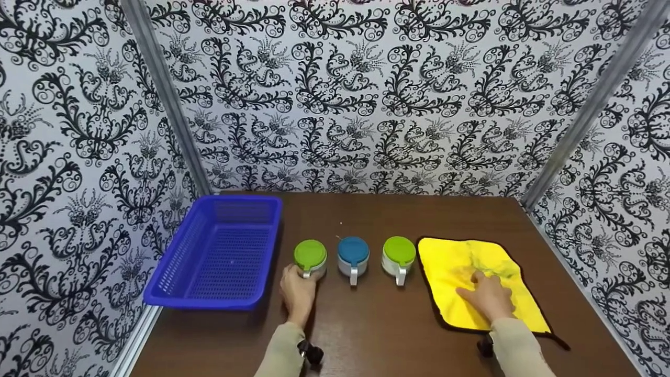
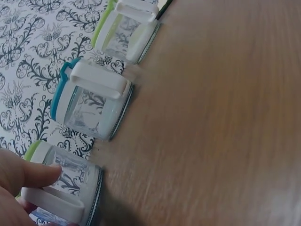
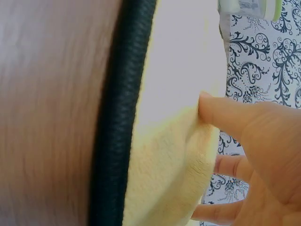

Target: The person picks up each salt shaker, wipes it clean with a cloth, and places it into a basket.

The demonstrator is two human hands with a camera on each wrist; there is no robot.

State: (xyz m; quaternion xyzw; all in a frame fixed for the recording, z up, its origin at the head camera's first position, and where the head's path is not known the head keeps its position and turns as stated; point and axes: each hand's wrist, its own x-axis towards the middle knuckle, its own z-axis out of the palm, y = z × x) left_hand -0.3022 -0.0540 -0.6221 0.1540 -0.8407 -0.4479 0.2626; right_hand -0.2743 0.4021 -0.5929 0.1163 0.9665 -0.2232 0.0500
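My left hand [image 1: 299, 294] grips the leftmost glass jar [image 1: 310, 254], which has a green lid and stands on the table. In the left wrist view the thumb lies along the glass above the pale handle [image 2: 54, 204], with part of the fingers hidden behind it. To its right stand a blue-lidded jar [image 1: 353, 251] and another green-lidded jar [image 1: 399, 251], their handles facing me. My right hand [image 1: 491, 299] rests on a yellow cloth [image 1: 445, 262] with dark edging. Its thumb and spread fingertips touch the cloth, which is slightly creased beside the thumb [image 3: 221, 113].
A blue perforated plastic basket [image 1: 201, 303] stands at the left of the brown table [image 1: 366, 335], with nothing in it. Patterned walls [image 1: 345, 104] enclose the back and both sides. A dark loop [image 1: 561, 341] sticks out from the cloth's near right corner.
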